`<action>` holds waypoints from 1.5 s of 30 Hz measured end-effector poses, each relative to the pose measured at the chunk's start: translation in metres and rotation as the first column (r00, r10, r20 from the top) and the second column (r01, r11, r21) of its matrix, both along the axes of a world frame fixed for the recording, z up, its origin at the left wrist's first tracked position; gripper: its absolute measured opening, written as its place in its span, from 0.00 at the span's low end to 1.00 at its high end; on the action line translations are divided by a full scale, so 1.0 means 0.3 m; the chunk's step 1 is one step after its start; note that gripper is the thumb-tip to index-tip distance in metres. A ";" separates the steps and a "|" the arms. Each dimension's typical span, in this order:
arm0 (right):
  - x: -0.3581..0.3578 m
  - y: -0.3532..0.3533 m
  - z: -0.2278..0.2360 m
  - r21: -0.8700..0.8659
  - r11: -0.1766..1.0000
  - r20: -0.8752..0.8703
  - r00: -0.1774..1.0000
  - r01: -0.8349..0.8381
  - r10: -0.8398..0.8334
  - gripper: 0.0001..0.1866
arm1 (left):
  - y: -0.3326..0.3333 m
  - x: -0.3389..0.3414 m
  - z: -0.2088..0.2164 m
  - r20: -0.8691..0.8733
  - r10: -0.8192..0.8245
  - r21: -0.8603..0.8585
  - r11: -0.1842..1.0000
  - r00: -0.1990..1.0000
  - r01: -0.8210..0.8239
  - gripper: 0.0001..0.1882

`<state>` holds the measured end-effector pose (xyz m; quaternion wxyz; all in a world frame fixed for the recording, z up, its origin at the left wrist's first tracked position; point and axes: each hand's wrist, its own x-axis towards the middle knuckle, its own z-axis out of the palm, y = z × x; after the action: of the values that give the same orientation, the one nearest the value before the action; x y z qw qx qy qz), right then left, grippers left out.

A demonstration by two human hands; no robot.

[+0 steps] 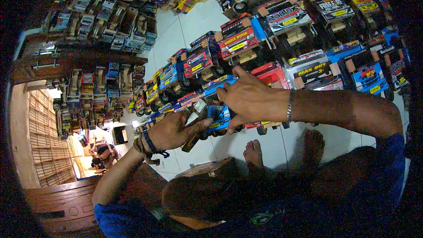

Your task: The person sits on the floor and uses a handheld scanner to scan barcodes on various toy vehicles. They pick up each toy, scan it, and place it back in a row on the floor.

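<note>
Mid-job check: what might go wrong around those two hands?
The toy trucks stand close together, so the right hand could nudge the red toy truck beside it. Its chain bracelet might snag on a truck edge. The silvery piece at the left hand could slip toward the tiled floor.

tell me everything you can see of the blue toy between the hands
The blue toy is bright blue with dark parts and looks painted. It sits between the left hand and right hand, which both appear to touch it. They hide much of it, so its full shape and tilt cannot be told.
</note>
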<state>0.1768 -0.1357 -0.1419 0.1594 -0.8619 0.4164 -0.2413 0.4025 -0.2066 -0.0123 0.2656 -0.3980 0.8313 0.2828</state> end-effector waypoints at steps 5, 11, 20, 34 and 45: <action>0.004 -0.011 0.009 0.081 0.997 0.018 1.000 -0.006 0.004 0.47 | 0.015 -0.034 0.025 0.135 -0.020 -0.070 0.997 0.991 0.030 0.34; 0.001 0.003 -0.006 0.033 0.999 0.089 0.996 0.014 -0.017 0.45 | 0.040 -0.047 0.018 -0.007 0.032 -0.011 0.999 0.999 -0.032 0.33; 0.008 0.002 -0.034 -0.021 0.999 0.175 0.984 0.033 -0.029 0.42 | 0.019 0.029 -0.049 -0.033 0.064 0.016 0.998 0.997 -0.064 0.40; 0.013 0.001 -0.045 0.023 0.999 0.159 0.987 0.024 -0.027 0.40 | 0.057 -0.014 -0.028 -0.063 0.029 -0.115 0.993 0.998 -0.036 0.33; 0.009 -0.002 -0.029 0.074 0.997 0.101 0.994 0.021 -0.028 0.38 | 0.134 -0.045 -0.057 -0.052 0.251 -0.137 0.957 0.967 -0.256 0.29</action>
<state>0.1794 -0.1364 -0.1507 0.2091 -0.8369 0.4269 -0.2715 0.3890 -0.1665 -0.0293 0.1841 -0.5145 0.7957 0.2612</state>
